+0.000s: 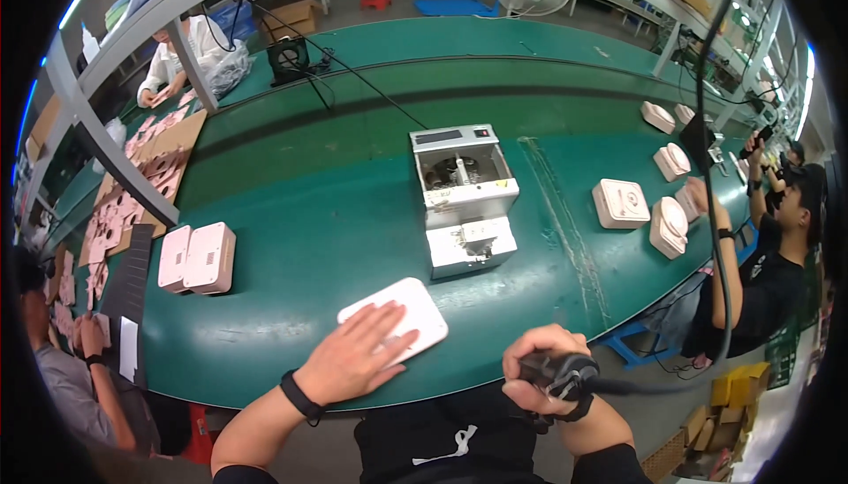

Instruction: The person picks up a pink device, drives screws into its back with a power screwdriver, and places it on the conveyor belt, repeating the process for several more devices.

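Note:
My left hand (358, 356) lies flat with fingers spread on a pale, rounded-square plastic casing (424, 307) near the table's front edge. My right hand (543, 351), closed, grips a black corded electric screwdriver (565, 372) at the front edge, right of the casing and apart from it; its tip is hidden. Beyond my hands, at mid-table, stands a silver screw feeder (468, 197) with an open-topped compartment.
Two pink casings (210, 259) stand to the left. More pale pink housings (621, 203) sit on the right, near a co-worker in black (751, 290). A black cable (707, 131) hangs at the right. Pink parts cover cardboard (163, 166) at the left, by other workers.

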The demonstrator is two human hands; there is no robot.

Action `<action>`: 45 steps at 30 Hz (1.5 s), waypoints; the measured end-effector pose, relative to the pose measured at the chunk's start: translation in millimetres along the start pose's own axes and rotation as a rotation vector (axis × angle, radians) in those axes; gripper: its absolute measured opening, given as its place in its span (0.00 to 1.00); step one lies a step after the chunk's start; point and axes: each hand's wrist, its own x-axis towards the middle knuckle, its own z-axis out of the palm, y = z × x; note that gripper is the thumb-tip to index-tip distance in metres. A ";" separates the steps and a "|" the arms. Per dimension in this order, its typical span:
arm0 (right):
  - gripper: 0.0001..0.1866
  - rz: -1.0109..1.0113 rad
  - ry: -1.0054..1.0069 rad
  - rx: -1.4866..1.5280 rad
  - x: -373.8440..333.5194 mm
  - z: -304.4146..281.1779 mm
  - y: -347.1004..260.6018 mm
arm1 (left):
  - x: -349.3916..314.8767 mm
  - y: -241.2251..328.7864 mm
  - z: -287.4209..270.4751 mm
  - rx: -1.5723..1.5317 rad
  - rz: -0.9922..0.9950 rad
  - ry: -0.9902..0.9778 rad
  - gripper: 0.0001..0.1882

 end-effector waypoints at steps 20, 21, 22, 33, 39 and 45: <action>0.11 -0.121 0.363 0.323 147.0 -9.6 -12.1 | 33.0 -11.8 27.4 -0.628 -0.140 0.048 0.49; 0.10 -0.098 0.365 0.275 154.8 -6.0 -12.3 | 32.4 -11.6 28.1 -0.623 -0.148 0.051 0.49; 0.10 -0.075 0.367 0.227 159.7 -3.3 -12.3 | 32.0 -11.3 28.1 -0.627 -0.155 0.060 0.49; 0.10 -0.002 0.289 0.256 146.2 -2.8 -2.6 | 29.1 -16.5 31.1 -0.603 -0.100 0.136 0.49; 0.12 0.007 0.274 0.262 125.0 -1.4 -4.1 | 29.8 -15.6 32.3 -0.603 -0.104 0.143 0.48; 0.14 -0.012 0.289 0.272 114.6 3.2 16.4 | 31.0 -13.8 32.3 -0.605 -0.111 0.133 0.48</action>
